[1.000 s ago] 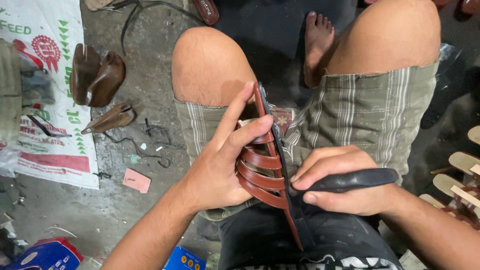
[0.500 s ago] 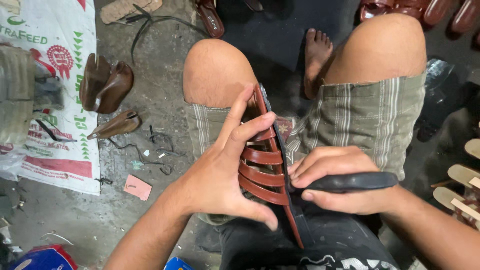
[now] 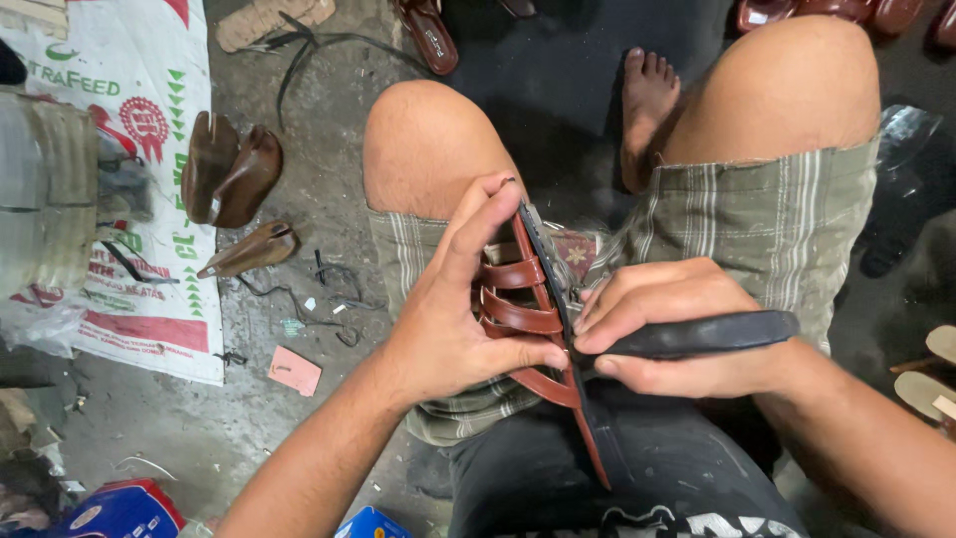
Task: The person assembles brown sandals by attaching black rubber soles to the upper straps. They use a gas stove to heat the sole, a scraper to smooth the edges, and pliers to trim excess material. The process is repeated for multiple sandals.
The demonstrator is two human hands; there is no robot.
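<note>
Left hand: left hand (image 3: 453,319) is wrapped around the brown strappy sandal (image 3: 533,329), fingers over its top edge and thumb pressed on the near side.
Right hand: right hand (image 3: 677,334) is shut tight around a black tool handle (image 3: 712,334); the working end meets the sandal's edge, but the tip is hidden.
Sandal: it stands on its side over the person's lap, between the two hands, with brown straps facing left and the thin dark sole on the right.
Lap: striped shorts (image 3: 757,224) and a dark cloth (image 3: 617,468) lie under the sandal; both knees are bare and one bare foot (image 3: 647,110) rests on the floor farther away.
Floor to the left: three brown shoe-shaped wooden forms (image 3: 234,179) sit on the grey floor (image 3: 329,149) beside a white printed sack (image 3: 139,149); a small pink scrap (image 3: 295,371) lies nearer.
Far side: more brown sandals (image 3: 428,35) lie along the far edge.
Right side: pale soles (image 3: 926,384) peek in at the right edge.
Near left corner: blue packages (image 3: 119,510) sit on the floor.
</note>
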